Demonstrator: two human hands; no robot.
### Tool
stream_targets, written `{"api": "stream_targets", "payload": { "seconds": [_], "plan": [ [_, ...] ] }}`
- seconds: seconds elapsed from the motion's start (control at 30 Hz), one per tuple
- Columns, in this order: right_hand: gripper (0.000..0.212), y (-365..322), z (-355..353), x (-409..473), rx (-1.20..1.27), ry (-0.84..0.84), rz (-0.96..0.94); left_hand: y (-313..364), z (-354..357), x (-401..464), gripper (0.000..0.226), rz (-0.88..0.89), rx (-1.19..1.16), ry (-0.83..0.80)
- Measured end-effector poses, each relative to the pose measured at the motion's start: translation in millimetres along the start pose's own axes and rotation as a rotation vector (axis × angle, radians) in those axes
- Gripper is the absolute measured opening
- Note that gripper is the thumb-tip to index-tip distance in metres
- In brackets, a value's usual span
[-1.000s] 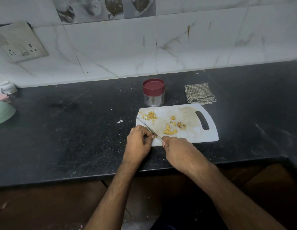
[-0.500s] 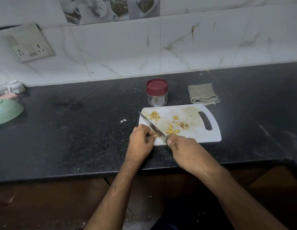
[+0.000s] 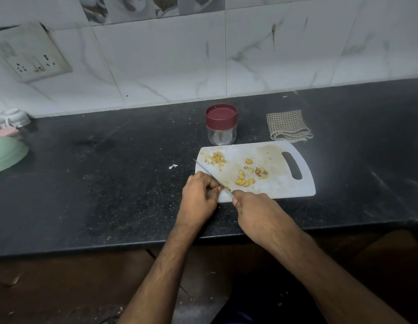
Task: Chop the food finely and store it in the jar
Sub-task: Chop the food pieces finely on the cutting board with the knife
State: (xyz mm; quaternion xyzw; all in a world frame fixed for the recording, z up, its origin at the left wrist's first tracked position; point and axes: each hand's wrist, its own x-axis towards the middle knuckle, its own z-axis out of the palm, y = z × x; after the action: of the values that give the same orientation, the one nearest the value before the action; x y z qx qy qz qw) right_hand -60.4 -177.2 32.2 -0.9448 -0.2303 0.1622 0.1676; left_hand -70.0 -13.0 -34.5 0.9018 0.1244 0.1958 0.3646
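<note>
R hand [image 3: 254,211] is wrapped round the knife [image 3: 211,177] handle, grip closed on it, blade running diagonally up-left across the near-left corner of the white cutting board [image 3: 285,188], tip poking just past the board's left edge. L hand [image 3: 198,195] sits right against the blade at that corner, fingers curled in, fingertips pinching smth small at the edge; can't tell what the piece is, it's hidden under the fingers. So L grip is closed on a bit of food, as far as it shows.

On the board: finely chopped yellow bits [image 3: 216,158] heaped near the far-left corner, and bigger yellow slices [image 3: 244,181] in a loose cluster mid-board, apart from the chopped heap. A few brownish scraps [image 3: 261,171] just right of the slices. Board handle slot points right, stained patch in the middle.

Jar [image 3: 221,125] stands upright just behind the board's far edge, clear body, dark red lid on, looks near empty inside. Checked cloth [image 3: 288,125], folded, lies right of the jar, near the board's far-right corner.

All on a dark speckled desk [image 3: 109,183]. Far left edge: a pale green bowl [image 3: 7,155], partly out of view, w/ pink and white items behind it, too blurred to name. Small white speck [image 3: 173,166] on the desk left of the board. Tiled wall behind, socket plate [image 3: 32,52] upper left.
</note>
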Motion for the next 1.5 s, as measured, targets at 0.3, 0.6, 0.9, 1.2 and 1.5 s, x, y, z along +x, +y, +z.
{"api": "stream_targets", "payload": {
  "seconds": [0.3, 0.6, 0.9, 1.2, 1.5],
  "plan": [
    [0.031, 9, -11, -7, 0.112, -0.005, -0.034, 3, -1, 0, 0.017, -0.024, 0.003, -0.004],
    [0.024, 5, -8, -10, 0.006, -0.018, -0.034, 0, 0, -1, 0.016, -0.011, 0.001, -0.01],
    [0.02, 0, 1, 5, 0.067, -0.008, -0.024, -1, -1, 0, 0.027, 0.002, -0.012, -0.021],
    [0.03, 13, -24, -12, 0.232, 0.128, -0.046, 0, 0, -2, 0.013, 0.013, -0.016, 0.023],
    [0.034, 21, -10, -12, 0.172, 0.064, -0.014, -1, 6, 3, 0.025, 0.027, 0.075, 0.01]
  ]
}}
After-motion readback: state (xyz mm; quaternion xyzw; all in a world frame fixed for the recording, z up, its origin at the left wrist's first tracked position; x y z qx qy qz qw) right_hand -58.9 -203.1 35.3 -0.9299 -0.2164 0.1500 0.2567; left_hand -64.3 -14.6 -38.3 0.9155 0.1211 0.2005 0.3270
